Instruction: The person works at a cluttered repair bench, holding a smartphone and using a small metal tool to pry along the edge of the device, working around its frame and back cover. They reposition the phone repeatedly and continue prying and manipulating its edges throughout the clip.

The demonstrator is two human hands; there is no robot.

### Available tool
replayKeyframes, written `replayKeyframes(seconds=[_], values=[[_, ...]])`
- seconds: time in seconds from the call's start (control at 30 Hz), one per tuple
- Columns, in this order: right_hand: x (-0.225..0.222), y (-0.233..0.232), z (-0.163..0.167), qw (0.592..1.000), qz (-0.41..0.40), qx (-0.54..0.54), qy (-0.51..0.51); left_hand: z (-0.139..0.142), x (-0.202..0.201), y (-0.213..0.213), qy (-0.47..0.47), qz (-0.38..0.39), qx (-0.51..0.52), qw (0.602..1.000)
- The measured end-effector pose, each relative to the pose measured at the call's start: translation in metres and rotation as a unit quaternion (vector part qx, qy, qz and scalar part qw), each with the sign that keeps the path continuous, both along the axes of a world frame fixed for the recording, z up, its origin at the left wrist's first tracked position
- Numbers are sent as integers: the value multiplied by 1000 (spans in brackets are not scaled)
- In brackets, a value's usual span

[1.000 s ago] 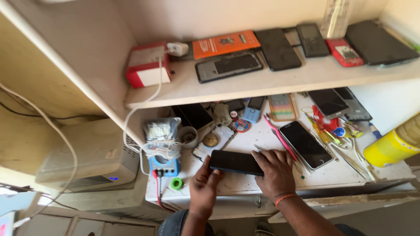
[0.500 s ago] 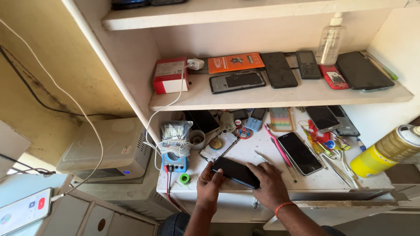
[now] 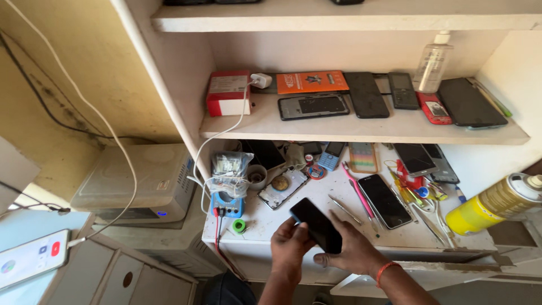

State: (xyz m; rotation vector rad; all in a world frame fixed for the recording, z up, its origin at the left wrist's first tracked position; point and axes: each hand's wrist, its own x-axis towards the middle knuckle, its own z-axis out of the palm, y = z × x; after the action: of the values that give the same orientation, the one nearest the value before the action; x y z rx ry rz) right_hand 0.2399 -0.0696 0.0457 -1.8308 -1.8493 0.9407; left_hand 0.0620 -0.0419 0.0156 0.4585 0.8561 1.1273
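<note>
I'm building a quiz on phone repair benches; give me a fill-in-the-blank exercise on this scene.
1. Both hands, left hand and right hand, hold a ____ phone above the workbench.
2. The spray can at the right edge is ____ in colour.
3. The clear pump bottle stands on the ____ above the bench.
4. The right wrist wears an ____ band.

Missing words: black; yellow; shelf; orange

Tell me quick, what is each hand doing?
Left hand: closed on the flat black rectangular phone, gripping its lower edge.
Right hand: supporting the same phone from beneath, fingers curled.
</note>
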Motion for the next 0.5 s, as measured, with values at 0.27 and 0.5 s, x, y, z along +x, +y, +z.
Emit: replayKeyframes(seconds=[0.27, 0.5], values=[[2, -16, 78, 998, 3, 14, 56, 45, -27, 2, 88, -130, 103, 982], [-1, -19, 147, 997, -10, -72, -3, 76, -40, -3, 91, -151, 129, 976]])
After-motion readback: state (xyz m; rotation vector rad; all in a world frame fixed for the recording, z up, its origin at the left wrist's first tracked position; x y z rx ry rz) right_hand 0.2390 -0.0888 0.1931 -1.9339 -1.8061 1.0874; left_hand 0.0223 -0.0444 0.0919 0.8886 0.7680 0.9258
